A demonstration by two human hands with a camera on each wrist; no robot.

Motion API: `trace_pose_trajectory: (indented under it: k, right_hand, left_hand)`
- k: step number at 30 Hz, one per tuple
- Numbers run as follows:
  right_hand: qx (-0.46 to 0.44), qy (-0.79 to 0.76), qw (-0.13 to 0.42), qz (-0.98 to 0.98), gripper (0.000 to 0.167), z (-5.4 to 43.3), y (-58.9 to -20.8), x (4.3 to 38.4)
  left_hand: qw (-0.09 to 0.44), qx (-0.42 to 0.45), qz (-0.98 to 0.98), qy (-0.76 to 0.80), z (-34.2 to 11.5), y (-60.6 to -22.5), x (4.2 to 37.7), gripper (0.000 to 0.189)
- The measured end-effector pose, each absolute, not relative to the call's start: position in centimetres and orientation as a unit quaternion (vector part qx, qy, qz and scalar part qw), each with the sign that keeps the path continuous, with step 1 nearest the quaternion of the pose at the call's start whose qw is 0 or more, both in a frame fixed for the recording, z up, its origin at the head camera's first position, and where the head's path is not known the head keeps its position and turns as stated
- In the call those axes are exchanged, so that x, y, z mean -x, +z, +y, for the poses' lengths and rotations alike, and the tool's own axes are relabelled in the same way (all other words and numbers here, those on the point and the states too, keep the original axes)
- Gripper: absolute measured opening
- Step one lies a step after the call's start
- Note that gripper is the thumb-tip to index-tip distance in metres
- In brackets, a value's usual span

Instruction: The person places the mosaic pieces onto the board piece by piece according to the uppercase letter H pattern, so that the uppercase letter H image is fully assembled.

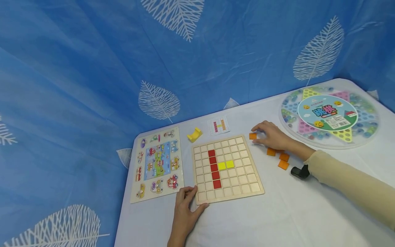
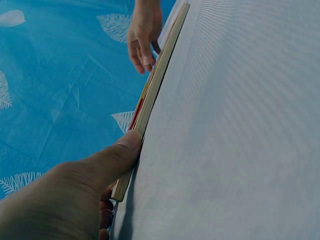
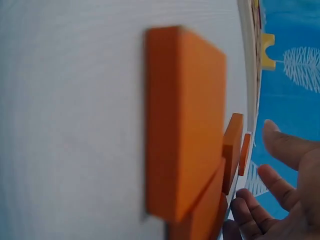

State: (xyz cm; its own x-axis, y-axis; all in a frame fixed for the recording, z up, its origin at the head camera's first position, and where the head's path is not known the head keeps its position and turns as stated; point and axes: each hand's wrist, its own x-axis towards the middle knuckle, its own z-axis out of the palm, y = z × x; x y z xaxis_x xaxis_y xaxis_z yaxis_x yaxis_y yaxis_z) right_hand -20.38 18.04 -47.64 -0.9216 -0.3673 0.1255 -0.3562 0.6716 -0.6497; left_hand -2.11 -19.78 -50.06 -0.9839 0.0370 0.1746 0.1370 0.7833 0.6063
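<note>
Gripping board (image 1: 236,190): left hand (image 1: 184,215) | wide near orange tile (image 1: 252,136): right hand (image 1: 272,135) | red row (image 1: 214,167): axis near-far

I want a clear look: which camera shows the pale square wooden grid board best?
The head view: it looks down on nearly the whole board. The left wrist view shows it edge-on; the right wrist view, only a sliver of edge.

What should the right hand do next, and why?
Probably close the right hand on the orange tile between its spread thumb and fingers in the head view: the pattern card includes an orange column, while the wooden board holds only red tiles and yellow tiles.
</note>
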Motion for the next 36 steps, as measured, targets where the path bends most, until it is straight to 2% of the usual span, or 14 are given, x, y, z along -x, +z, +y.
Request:
trace_pose_trajectory:
  k: [17,36]
  right_hand:
    - [0.193,-0.333,-0.011,0.923,0.024,18.0,-48.9,21.3]
    - [0.191,-0.337,-0.008,0.922,0.024,18.1,-49.3,21.3]
  left_hand:
    - [0.097,0.057,-0.939,-0.324,-19.8,-50.1,2.1,0.066]
    - [0.105,0.063,-0.941,-0.317,-19.7,-50.3,2.1,0.066]
